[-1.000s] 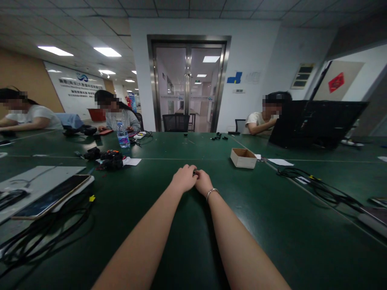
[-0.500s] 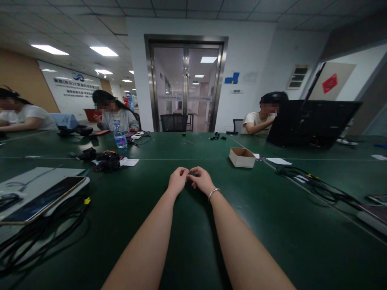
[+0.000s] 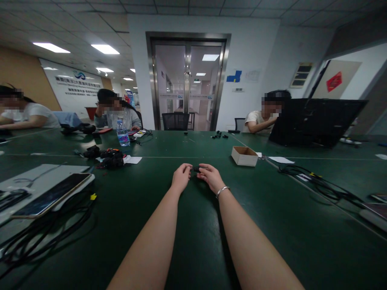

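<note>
Both my arms reach forward over a dark green table (image 3: 193, 241). My left hand (image 3: 180, 177) and my right hand (image 3: 211, 176) meet near the table's middle, fingers curled. Between their fingertips sits a small black part (image 3: 196, 168), pinched from both sides. A bracelet (image 3: 222, 190) circles my right wrist. What kind of part it is I cannot make out.
A small open cardboard box (image 3: 244, 156) stands to the right beyond my hands. Black parts and paper (image 3: 110, 158) lie at the left, with a water bottle (image 3: 122, 135) behind. A tablet (image 3: 53, 195) and cables (image 3: 42, 229) are near left; cables (image 3: 320, 185) and a black monitor (image 3: 314, 121) right. Three people sit around.
My hands have drawn slightly apart, so the small black part now shows between the fingertips. The camera has shifted a little.
</note>
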Tool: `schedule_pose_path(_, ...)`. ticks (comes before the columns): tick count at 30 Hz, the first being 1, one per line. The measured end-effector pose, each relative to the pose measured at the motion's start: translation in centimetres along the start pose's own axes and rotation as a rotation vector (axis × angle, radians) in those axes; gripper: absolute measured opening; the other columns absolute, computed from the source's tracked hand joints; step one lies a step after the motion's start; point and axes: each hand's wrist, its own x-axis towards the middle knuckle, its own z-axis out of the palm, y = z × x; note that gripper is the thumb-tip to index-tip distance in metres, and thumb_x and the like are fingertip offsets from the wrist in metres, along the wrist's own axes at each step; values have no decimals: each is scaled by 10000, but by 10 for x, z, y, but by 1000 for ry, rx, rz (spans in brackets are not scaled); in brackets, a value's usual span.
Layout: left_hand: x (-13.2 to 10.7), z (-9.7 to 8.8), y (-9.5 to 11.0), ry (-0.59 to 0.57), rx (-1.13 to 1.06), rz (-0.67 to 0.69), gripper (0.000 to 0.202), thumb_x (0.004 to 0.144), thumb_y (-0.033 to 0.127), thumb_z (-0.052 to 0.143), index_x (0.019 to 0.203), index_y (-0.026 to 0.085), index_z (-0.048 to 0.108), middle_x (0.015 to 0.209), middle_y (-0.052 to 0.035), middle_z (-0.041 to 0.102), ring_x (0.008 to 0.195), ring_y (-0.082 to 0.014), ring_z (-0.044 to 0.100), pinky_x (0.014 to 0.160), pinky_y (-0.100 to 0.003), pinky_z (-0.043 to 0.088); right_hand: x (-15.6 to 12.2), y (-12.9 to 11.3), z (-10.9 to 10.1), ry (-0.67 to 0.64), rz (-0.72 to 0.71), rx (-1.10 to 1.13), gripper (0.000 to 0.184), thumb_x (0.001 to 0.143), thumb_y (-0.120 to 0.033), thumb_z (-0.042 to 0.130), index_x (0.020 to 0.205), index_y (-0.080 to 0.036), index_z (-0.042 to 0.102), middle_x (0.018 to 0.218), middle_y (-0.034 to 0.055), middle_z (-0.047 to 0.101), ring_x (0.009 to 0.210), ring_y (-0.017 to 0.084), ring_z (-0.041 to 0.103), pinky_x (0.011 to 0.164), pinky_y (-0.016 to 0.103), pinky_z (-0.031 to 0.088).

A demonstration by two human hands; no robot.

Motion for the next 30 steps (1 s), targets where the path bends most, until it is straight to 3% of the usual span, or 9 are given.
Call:
schedule_pose_path(3,-2,0,5,38,-62,-35,243,897,295,436,975,182,636,732,-22,585,616,-102,549,508,-179,429,0,0,0,-4,1,5,176,772,-69,665,920,-157,628,727,26,657,586,120,649,615,259,605)
schedule_pose_path(10,2,-1,-4,-73,23,12,213,852,311,558,1012,197,639,778,-22,635,692,-125,594,583,-211,454,-1,-1,0,-43,19,-2,174,767,-76,673,918,-155,636,731,28,654,627,130,661,621,252,602)
schedule_pose_path(19,1,0,0,-61,-41,-10,218,859,296,548,991,147,638,760,-39,649,656,-116,586,569,-208,442,-3,-3,1,-78,22,13,195,758,-58,666,926,-151,633,731,22,646,625,119,657,587,215,571)
schedule_pose_path(30,-2,-1,8,-54,-28,-63,237,871,326,521,948,141,648,709,-34,644,613,-115,574,550,-210,433,3,4,-4,-136,-13,-4,299,673,-47,717,935,-174,650,885,22,624,662,99,641,589,201,564)
